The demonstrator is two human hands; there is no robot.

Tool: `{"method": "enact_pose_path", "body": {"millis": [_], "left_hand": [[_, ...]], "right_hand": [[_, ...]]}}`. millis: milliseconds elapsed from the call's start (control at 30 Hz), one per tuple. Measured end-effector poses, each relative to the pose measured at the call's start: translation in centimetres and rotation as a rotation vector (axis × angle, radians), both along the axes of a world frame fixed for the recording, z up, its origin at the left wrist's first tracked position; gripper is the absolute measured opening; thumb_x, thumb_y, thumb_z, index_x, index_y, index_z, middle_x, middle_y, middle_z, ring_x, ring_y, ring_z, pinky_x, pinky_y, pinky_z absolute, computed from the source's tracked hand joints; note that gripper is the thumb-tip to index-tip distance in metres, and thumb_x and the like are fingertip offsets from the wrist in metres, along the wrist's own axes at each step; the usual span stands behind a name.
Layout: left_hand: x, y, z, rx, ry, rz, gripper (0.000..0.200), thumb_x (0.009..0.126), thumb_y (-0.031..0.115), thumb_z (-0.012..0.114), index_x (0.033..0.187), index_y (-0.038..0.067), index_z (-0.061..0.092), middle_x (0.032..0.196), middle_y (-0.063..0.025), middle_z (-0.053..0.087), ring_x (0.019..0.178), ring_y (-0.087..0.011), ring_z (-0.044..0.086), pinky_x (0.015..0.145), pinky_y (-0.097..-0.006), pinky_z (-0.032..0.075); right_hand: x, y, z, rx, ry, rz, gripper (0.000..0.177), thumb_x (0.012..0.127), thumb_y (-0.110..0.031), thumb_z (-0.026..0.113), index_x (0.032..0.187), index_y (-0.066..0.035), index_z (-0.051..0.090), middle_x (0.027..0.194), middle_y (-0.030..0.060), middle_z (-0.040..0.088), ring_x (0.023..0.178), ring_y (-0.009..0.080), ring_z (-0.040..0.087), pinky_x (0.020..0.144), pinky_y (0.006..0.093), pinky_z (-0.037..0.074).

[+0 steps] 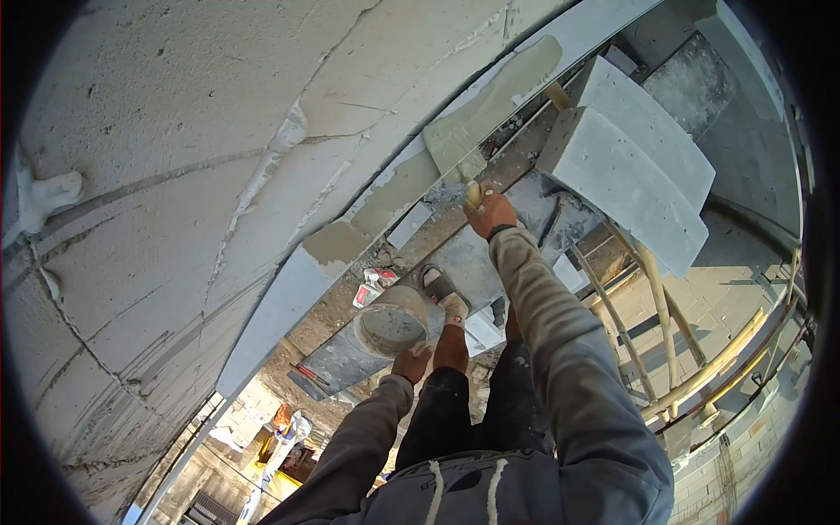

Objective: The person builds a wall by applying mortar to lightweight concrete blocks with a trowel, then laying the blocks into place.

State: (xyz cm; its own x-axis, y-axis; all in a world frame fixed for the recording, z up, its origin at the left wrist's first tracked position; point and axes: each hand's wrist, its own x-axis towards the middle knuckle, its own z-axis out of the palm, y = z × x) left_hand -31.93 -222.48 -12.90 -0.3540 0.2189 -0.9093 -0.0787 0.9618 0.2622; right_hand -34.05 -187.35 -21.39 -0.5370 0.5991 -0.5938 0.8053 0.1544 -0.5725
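Observation:
My right hand point(492, 213) is closed around the handle of a trowel point(453, 147). The trowel's broad blade lies against grey mortar point(512, 80) spread along the top of a pale block course point(280, 302). Lower down, my left hand point(413, 360) grips the rim of a round bucket point(357, 332). Inside that bucket is grey mortar mix point(391, 327). More mortar point(337, 243) covers the course nearer to me, its edge uneven.
A large pale wall point(175, 201) fills the left side. Several light blocks point(639, 162) are stacked at the upper right. My sandalled foot point(439, 284) stands on a dusty plank point(455, 254). Wooden poles point(658, 324) rise at the right. Red-handled pliers point(312, 377) lie beside the bucket.

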Motion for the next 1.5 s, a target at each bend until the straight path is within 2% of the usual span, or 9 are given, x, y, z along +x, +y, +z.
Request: {"method": "enact_pose_path", "body": {"millis": [200, 467, 633, 800, 900, 1067, 1167, 1367, 1500], "left_hand": [[-1.4, 1.3, 0.5, 0.03, -0.011, 0.06, 0.042, 0.081, 0.031, 0.054, 0.106, -0.003, 0.057, 0.102, -0.0177, 0.061, 0.099, -0.0264, 0.056, 0.085, -0.0316, 0.041], [0.4, -1.1, -0.7, -0.038, -0.034, -0.038, 0.044, 0.08, 0.034, 0.053, 0.105, -0.002, 0.057, 0.096, -0.0171, 0.062, 0.093, -0.0264, 0.058, 0.08, -0.0326, 0.043], [1.4, -1.6, -1.8, -0.094, -0.071, -0.039, 0.046, 0.08, 0.036, 0.053, 0.105, -0.002, 0.057, 0.095, -0.0175, 0.063, 0.092, -0.0263, 0.059, 0.079, -0.0329, 0.043], [1.0, -0.9, -3.2, -0.1, -0.062, -0.034, 0.047, 0.08, 0.034, 0.055, 0.108, -0.003, 0.056, 0.095, -0.0175, 0.062, 0.09, -0.0249, 0.059, 0.079, -0.0324, 0.043], [1.3, -0.4, -3.3, -0.073, -0.041, -0.028, 0.047, 0.08, 0.034, 0.055, 0.108, -0.004, 0.056, 0.096, -0.0173, 0.062, 0.091, -0.0242, 0.059, 0.079, -0.0318, 0.043], [0.5, 3.7, -0.6, -0.054, -0.052, 0.011, 0.045, 0.08, 0.033, 0.054, 0.106, -0.003, 0.057, 0.096, -0.017, 0.062, 0.091, -0.0234, 0.059, 0.079, -0.0321, 0.043], [0.8, 2.3, -0.7, -0.018, -0.076, 0.056, 0.043, 0.08, 0.034, 0.054, 0.103, -0.002, 0.059, 0.094, -0.0161, 0.063, 0.09, -0.0234, 0.059, 0.078, -0.0323, 0.043], [1.5, 0.4, -0.6, -0.089, -0.038, -0.011, 0.04, 0.08, 0.033, 0.052, 0.101, 0.0, 0.059, 0.089, -0.0137, 0.063, 0.087, -0.024, 0.06, 0.077, -0.032, 0.043], [1.7, -2.5, -0.8, -0.121, -0.088, 0.042, 0.045, 0.081, 0.036, 0.053, 0.109, 0.001, 0.056, 0.101, -0.0188, 0.06, 0.099, -0.0302, 0.056, 0.084, -0.0344, 0.042]], "right_hand": [[2.5, -5.2, 2.3, -0.026, 0.023, 0.166, 0.044, 0.073, -0.029, 0.058, 0.107, -0.003, 0.048, 0.087, 0.0205, 0.061, 0.081, 0.0353, 0.059, 0.07, 0.0434, 0.047], [6.7, 0.4, -2.0, -0.101, 0.234, -0.5, 0.037, 0.071, -0.027, 0.062, 0.092, -0.001, 0.048, 0.074, 0.021, 0.059, 0.072, 0.0377, 0.058, 0.064, 0.0402, 0.045], [4.9, 8.2, -3.3, -0.164, 0.226, -0.635, 0.037, 0.07, -0.028, 0.062, 0.09, 0.0, 0.048, 0.071, 0.0199, 0.059, 0.07, 0.0374, 0.058, 0.063, 0.0399, 0.045], [5.8, 7.4, -7.9, 0.215, 0.233, -0.415, 0.034, 0.071, -0.026, 0.061, 0.089, 0.0, 0.048, 0.075, 0.0225, 0.059, 0.075, 0.0393, 0.059, 0.065, 0.0416, 0.045], [8.6, 4.0, -7.3, 0.039, 0.096, -0.468, 0.035, 0.069, -0.025, 0.061, 0.089, 0.0, 0.049, 0.077, 0.0232, 0.06, 0.077, 0.0392, 0.059, 0.066, 0.0417, 0.045], [13.6, -1.9, -7.9, 0.021, 0.088, -0.487, 0.035, 0.07, -0.024, 0.061, 0.091, 0.002, 0.051, 0.067, 0.0156, 0.058, 0.056, 0.0248, 0.061, 0.052, 0.0361, 0.046], [13.0, -2.5, -4.9, -0.23, 0.033, -0.542, 0.038, 0.068, -0.024, 0.061, 0.096, 0.001, 0.054, 0.082, 0.0231, 0.061, 0.08, 0.0385, 0.059, 0.068, 0.0408, 0.046], [11.3, -7.5, -4.8, -0.226, 0.022, -0.319, 0.041, 0.066, -0.027, 0.062, 0.096, 0.001, 0.054, 0.083, 0.0224, 0.061, 0.082, 0.038, 0.059, 0.071, 0.0409, 0.045], [10.4, -11.0, -4.5, -0.323, -0.014, -0.086, 0.039, 0.065, -0.028, 0.062, 0.093, -0.002, 0.054, 0.082, 0.0218, 0.061, 0.083, 0.037, 0.058, 0.072, 0.0409, 0.045]]}}
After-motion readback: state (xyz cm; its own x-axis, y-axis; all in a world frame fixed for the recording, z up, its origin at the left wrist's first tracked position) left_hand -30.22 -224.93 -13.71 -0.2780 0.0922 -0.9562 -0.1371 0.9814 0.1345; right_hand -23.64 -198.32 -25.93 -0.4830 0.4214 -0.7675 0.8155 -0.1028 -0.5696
